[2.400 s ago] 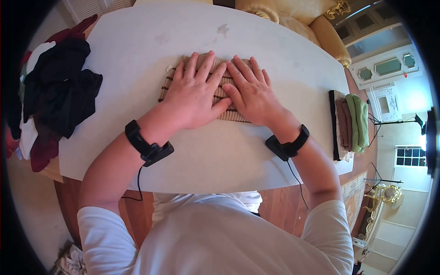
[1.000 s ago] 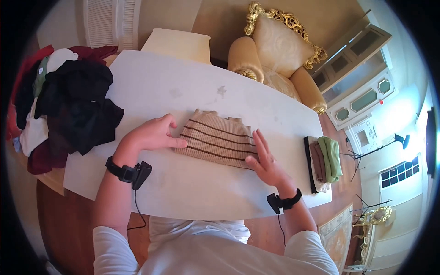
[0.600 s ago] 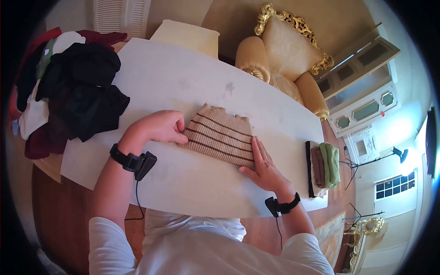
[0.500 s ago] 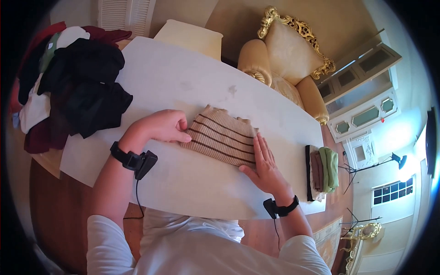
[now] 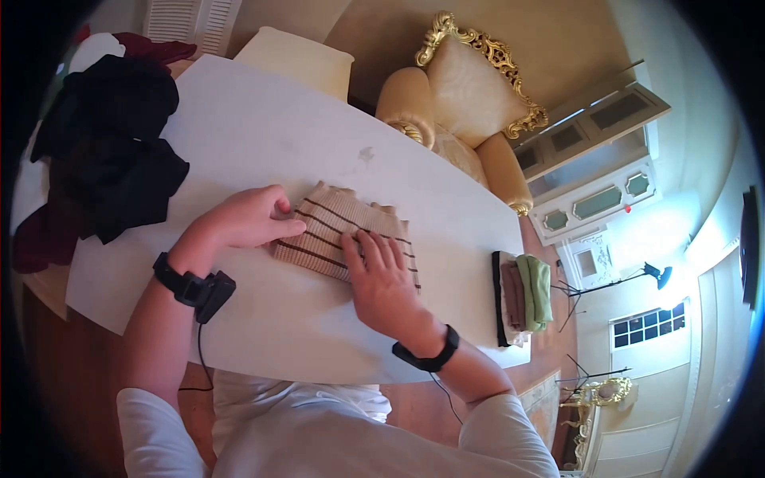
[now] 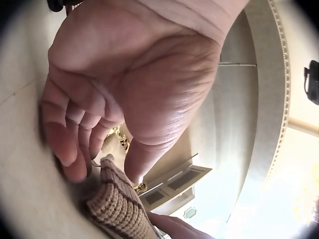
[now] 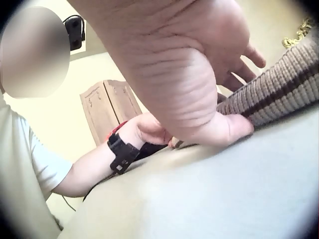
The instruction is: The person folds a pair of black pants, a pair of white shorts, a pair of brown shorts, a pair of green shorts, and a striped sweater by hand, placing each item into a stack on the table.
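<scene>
A folded ribbed-knit garment (image 5: pixel 323 223), beige with thin brown stripes, lies on the white table (image 5: pixel 271 319) in front of me. My left hand (image 5: pixel 239 219) is at its left edge, the thumb reaching over the fabric and the other fingers bent. In the left wrist view those fingertips (image 6: pixel 75 169) rest low by the table, just beside the thick knit edge (image 6: pixel 119 211). Across the top of the garment my right hand (image 5: pixel 382 283) lies with fingers extended. The right wrist view shows its thumb (image 7: pixel 232 130) along the near edge of the knit (image 7: pixel 289 87).
A loose heap of mostly black clothes (image 5: pixel 111 159) stands at the left end of the table. Near the right edge is a neat stack of folded clothes (image 5: pixel 530 295), green and brown among them. Beyond the table are a gold armchair (image 5: pixel 470 103) and a cream seat (image 5: pixel 299 64).
Both hands lay flat on the garment at first, then moved to its two sides. The right hand has since slid left from the right edge onto the top; the left stays by its edge.
</scene>
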### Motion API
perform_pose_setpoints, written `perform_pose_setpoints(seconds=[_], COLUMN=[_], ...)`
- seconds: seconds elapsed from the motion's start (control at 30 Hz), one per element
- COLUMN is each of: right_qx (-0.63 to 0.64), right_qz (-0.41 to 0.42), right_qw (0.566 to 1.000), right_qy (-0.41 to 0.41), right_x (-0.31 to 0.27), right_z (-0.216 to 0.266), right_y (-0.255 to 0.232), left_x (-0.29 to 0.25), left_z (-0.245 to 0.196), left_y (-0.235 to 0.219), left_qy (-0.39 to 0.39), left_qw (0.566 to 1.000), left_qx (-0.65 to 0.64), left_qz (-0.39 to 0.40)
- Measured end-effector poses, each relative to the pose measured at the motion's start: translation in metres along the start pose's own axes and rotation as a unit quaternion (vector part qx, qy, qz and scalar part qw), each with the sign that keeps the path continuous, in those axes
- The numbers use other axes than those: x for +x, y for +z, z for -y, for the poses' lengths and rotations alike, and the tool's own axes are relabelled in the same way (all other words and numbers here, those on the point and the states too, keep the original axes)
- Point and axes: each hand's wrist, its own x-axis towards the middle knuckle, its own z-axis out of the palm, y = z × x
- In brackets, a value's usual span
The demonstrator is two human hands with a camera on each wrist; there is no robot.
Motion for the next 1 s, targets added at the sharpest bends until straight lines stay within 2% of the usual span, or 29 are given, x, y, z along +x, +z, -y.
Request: perform_pose_setpoints(seconds=[0.07,0.17,0.3,0.37,0.43,0.47,0.53,0.57,0.6,0.63,0.67,0.73,0.77,0.83,0.9,0.93,1.0], right_qx=[-0.025,-0.021,-0.017,0.043,0.144,0.179,0.246,0.389,0.523,0.645,0.700,0.796,0.807,0.850,0.882,0.883,0.893], right_qz=[-0.020,-0.053,-0.068,-0.025,-0.007,0.033,0.111,0.091,0.069,0.046,0.032,0.004,0.000,-0.026,-0.017,-0.014,0.001], right_qw=[0.999,0.998,0.998,0.999,0.988,0.978,0.944,0.892,0.820,0.727,0.670,0.544,0.532,0.456,0.384,0.384,0.355], right_qy=[-0.003,0.000,0.002,0.023,0.053,0.100,0.191,0.210,0.224,0.232,0.245,0.268,0.257,0.263,0.271,0.268,0.277], right_x=[0.001,0.009,0.021,0.029,0.038,0.045,0.059,0.062,0.064,0.066,0.066,0.064,0.061,0.053,0.041,0.035,0.019], right_z=[0.002,0.004,-0.007,-0.019,-0.034,-0.040,-0.049,-0.061,-0.076,-0.082,-0.085,-0.085,-0.083,-0.077,-0.069,-0.059,-0.035], right_y=[0.006,0.016,0.018,0.011,-0.002,-0.014,-0.046,-0.045,-0.037,-0.036,-0.037,-0.043,-0.043,-0.027,-0.007,-0.002,0.000], left_x=[0.001,0.003,0.005,0.005,0.019,0.027,0.035,0.037,0.039,0.040,0.041,0.030,0.022,0.004,0.008,0.006,-0.001], left_z=[0.010,0.014,0.008,0.005,0.022,0.033,0.038,0.040,0.043,0.045,0.046,0.029,0.019,-0.002,0.003,0.002,-0.006], left_y=[0.005,0.005,0.002,-0.002,-0.002,-0.001,-0.005,-0.007,-0.008,-0.009,-0.010,-0.014,-0.016,-0.016,-0.005,-0.001,0.011], left_qy=[0.059,0.060,0.009,-0.003,0.085,0.129,0.134,0.137,0.119,0.102,0.085,-0.012,-0.062,-0.123,-0.039,0.002,0.029], left_qw=[0.995,0.995,0.997,0.994,0.967,0.943,0.932,0.925,0.930,0.934,0.937,0.945,0.938,0.896,0.867,0.843,0.886], left_qx=[0.034,0.029,-0.015,-0.046,-0.018,-0.003,-0.069,-0.101,-0.131,-0.160,-0.188,-0.283,-0.326,-0.424,-0.471,-0.491,-0.427], left_qz=[-0.069,-0.069,-0.079,-0.100,-0.239,-0.307,-0.330,-0.340,-0.322,-0.303,-0.282,-0.161,-0.098,0.036,0.159,0.220,0.178])
